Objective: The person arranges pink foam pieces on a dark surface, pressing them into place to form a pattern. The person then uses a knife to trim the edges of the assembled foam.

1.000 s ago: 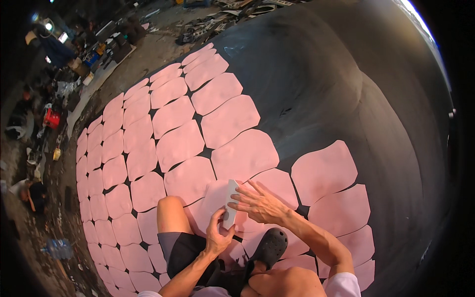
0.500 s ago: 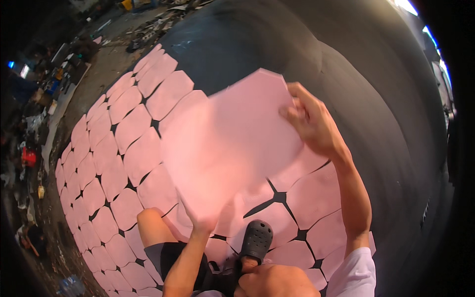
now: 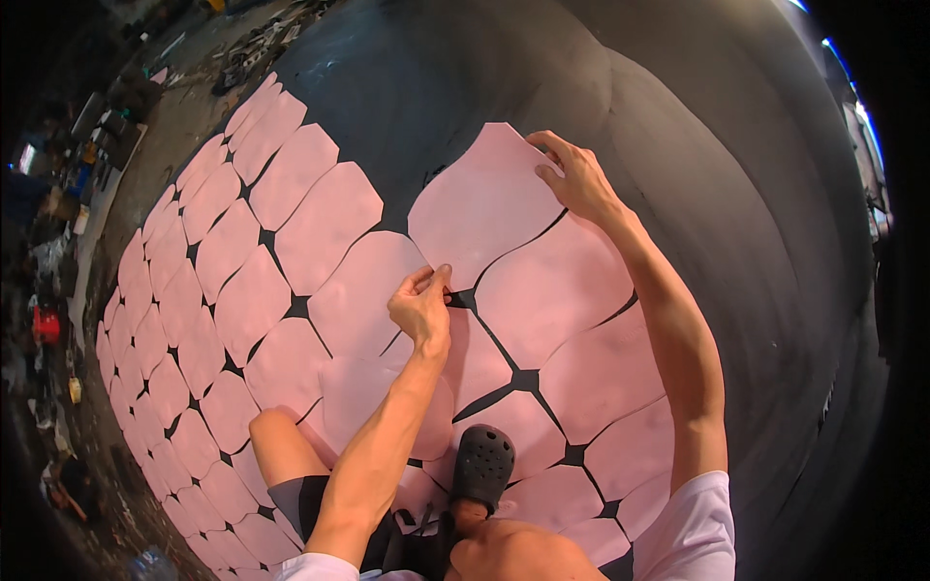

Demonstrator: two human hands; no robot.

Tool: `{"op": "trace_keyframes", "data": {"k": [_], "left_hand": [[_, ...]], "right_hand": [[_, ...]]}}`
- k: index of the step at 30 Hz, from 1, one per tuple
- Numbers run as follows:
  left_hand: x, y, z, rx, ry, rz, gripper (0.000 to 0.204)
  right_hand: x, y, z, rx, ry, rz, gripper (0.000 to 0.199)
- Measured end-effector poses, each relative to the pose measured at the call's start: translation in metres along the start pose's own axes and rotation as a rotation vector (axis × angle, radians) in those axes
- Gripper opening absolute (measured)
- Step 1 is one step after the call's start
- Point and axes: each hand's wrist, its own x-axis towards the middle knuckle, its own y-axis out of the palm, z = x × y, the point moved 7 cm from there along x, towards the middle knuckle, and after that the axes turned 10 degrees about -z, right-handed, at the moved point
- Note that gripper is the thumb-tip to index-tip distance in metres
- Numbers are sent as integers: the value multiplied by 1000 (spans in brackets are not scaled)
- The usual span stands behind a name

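Observation:
A thin pink sheet [image 3: 484, 198] with clipped corners and wavy sides lies low over the black surface [image 3: 387, 107], at the far end of the laid pink pieces. My right hand [image 3: 581, 184] pinches its upper right corner between thumb and fingers. Down at its lower corner, my left hand [image 3: 422, 308] is closed, thumb and fingertips on the edge. The sheet's right side runs alongside a neighbouring pink piece [image 3: 552, 276], with a narrow black gap between them. Another loose-looking pink piece [image 3: 378, 402] lies partly under my left forearm.
Rows of similar pink pieces [image 3: 232, 310] cover the black surface to the left and near me. My dark clog [image 3: 483, 467] stands on them. Dark sheeting [image 3: 697, 194] rises in folds on the right. Clutter, including a red item [image 3: 46, 325], lines the floor at left.
The pink sheet has gone from being held up in front of me to lying near the surface farther away. Both hands have moved forward with it, the left one most.

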Motion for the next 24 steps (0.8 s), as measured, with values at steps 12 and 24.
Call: {"op": "trace_keyframes", "data": {"k": [12,24], "left_hand": [[9,10,-14,432,217,109,58],[-26,36,-2,766,993,521,75]], "right_hand": [[-6,8,-20,-395,-178,-205,48],[-6,121,-47,-727,-472,-70,59]]}}
